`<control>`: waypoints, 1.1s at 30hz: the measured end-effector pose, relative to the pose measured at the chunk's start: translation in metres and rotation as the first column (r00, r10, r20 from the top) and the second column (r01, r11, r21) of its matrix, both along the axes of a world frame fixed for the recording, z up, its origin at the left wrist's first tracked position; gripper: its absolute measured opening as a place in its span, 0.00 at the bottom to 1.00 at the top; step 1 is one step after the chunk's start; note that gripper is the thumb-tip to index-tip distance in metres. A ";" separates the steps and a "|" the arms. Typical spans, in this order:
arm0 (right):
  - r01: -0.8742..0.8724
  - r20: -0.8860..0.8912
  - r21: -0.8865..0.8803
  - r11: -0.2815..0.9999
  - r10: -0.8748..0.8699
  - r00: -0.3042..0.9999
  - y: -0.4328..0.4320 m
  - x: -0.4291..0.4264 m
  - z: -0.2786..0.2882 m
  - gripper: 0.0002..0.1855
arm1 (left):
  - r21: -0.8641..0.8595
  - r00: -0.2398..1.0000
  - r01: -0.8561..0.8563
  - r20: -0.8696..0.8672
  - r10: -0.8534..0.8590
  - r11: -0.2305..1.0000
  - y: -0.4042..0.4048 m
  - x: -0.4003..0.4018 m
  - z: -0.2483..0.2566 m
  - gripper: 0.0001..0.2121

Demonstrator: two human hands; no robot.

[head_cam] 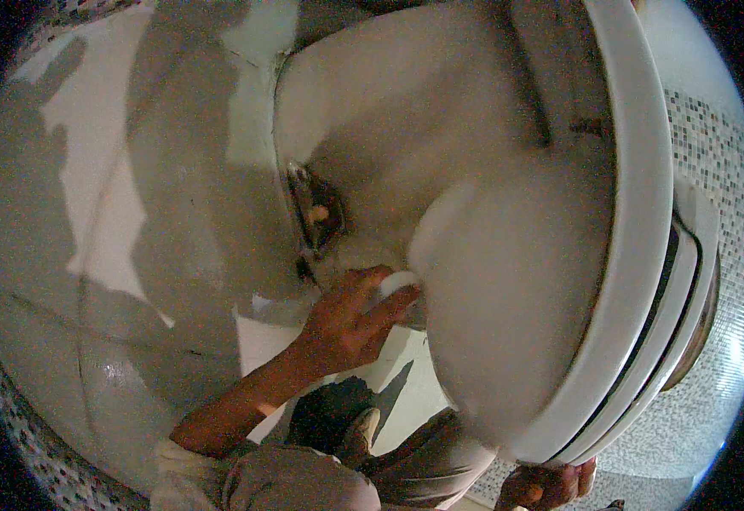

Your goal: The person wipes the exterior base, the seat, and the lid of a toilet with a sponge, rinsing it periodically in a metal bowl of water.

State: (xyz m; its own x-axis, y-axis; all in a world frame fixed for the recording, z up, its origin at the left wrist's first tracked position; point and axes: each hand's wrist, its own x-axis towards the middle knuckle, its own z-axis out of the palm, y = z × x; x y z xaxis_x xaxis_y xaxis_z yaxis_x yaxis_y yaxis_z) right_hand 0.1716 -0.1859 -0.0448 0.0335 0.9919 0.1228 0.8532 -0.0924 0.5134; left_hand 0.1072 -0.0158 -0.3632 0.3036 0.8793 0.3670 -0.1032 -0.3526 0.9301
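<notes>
The outer side of a white ceramic toilet [512, 274] fills the middle and right. My left hand [359, 313] reaches in from the lower left, its thumb and fingers closed around a small white object [399, 281]. That object is at the toilet's lower curved side; its kind cannot be told. Up and left of this hand, a dark recess [317, 211] with a shiny edge and a small pale part shows at the toilet's foot. My right hand [547, 485] is at the lower right, fingers bent beside the rim; what it grips is hidden.
Grey floor tiles [103, 255] with patches of light lie at left. The toilet's rim [640, 191] and the seat and lid layers [659, 332] curve down the right. Small mosaic tiles [704, 140] show beyond. My clothed knees [301, 479] and a shoe [363, 431] are below.
</notes>
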 end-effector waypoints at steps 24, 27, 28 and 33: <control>-0.431 0.120 0.534 0.727 0.440 0.890 0.024 0.041 -0.053 0.29 | -0.126 0.958 -0.105 0.254 0.135 0.986 0.009 0.006 0.019 0.15; -0.425 0.120 0.554 0.716 0.436 0.892 0.021 0.048 -0.052 0.29 | -0.430 0.908 0.169 0.417 0.030 0.887 -0.011 0.013 0.017 0.14; -0.431 0.142 0.516 0.740 0.422 0.895 0.020 0.046 -0.051 0.29 | -0.528 0.839 0.246 0.536 0.095 0.813 -0.012 0.016 0.018 0.14; -0.454 0.183 0.474 0.754 0.421 0.889 0.021 0.042 -0.051 0.29 | -0.701 0.702 0.295 0.620 0.351 0.649 0.003 0.013 0.031 0.15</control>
State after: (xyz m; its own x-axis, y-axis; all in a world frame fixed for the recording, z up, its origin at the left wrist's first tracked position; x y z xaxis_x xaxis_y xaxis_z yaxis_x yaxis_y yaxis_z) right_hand 0.2141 -0.1649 -0.0957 -0.4133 0.6999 0.5825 0.8319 0.0301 0.5541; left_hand 0.1206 -0.0130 -0.3326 0.2347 0.9248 -0.2994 -0.7792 0.3631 0.5109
